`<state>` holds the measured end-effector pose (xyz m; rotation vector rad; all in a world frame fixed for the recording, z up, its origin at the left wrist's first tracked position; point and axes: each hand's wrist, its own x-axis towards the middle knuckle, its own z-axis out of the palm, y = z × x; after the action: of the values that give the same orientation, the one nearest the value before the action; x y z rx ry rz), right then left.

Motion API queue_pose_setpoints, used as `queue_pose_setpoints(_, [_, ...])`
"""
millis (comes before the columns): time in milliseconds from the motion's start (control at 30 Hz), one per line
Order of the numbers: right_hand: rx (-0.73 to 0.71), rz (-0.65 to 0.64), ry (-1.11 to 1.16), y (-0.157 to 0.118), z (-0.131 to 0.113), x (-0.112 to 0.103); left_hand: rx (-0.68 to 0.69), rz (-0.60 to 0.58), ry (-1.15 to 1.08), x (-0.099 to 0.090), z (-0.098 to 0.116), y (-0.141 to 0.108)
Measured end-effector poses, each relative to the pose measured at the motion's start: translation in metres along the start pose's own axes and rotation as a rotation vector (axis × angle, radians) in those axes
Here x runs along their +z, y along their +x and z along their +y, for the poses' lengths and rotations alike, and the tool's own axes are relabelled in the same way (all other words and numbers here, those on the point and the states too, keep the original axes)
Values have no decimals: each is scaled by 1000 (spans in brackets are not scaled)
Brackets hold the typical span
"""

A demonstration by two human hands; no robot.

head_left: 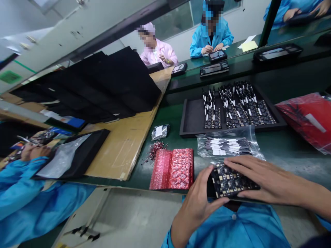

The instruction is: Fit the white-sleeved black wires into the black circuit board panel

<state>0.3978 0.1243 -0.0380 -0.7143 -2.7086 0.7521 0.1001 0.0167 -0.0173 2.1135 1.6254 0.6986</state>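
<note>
Gripping circuit boards (229,179) at the near edge of a green table (172,120), between left hand (198,197) and right hand (270,178), thumbs spread from fingers around both ends, beside a clear bag (229,146).

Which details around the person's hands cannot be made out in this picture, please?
Head view: the right end of the circuit boards, covered by the right hand.
Head view: the boards' underside, facing away from the camera.
Head view: any print on the label in the clear bag, too small to read.
Head view: the far right of the red bag, cut off by the picture's right edge.
</note>
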Motion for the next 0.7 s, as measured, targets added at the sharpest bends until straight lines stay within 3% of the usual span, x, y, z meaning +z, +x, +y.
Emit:
queue_pose_setpoints(133, [77, 219, 8, -5, 5, -14, -4, 160, 30, -19, -5, -11])
queue_pose_setpoints(233, [119, 358, -7, -5, 10, -20, -107, 393, 33, -35, -16, -21])
queue_pose_setpoints(367, [111, 264, -113, -4, 20, -7, -402, 666, 76, -44, -38, -31])
queue_pose_setpoints(500, [64, 105, -144, -1, 20, 8, -624, 684, 174, -44, -58, -37])
queue_pose_setpoints(700, [-60, 54, -155, 12, 5, 13, -620, 611, 254, -49, -67, -38])
